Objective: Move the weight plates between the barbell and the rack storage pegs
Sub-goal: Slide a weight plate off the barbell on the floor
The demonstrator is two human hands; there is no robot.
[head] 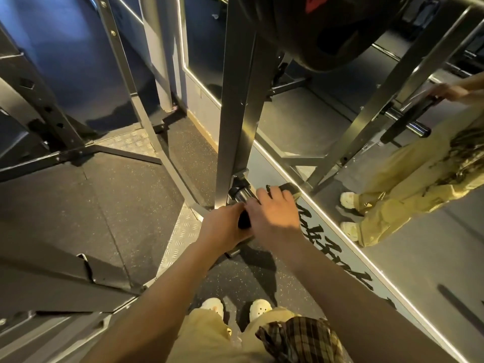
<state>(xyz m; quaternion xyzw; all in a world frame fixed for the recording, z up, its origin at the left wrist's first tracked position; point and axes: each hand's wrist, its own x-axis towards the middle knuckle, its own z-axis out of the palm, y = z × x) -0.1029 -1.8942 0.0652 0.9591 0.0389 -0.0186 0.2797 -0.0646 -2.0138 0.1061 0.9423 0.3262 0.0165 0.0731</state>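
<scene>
Were both clamped on a small black weight plate (245, 218), edge-on at the low storage peg (239, 193) at the upright's (235, 121) foot: left hand (222, 226) at 9 o'clock of the rim, right hand (272, 210) wrapped over at 3. Looked mid-slide, direction unclear. Next called for keeping the bore level with the chrome peg. Hung at 1 o'clock above: a large plate (314, 30).

Both my forearms extend toward 12 o'clock. My left hand (222, 226) curls its fingers in a grip; my right hand (275, 213) lies alongside at 3 o'clock, fingers curled over.
</scene>
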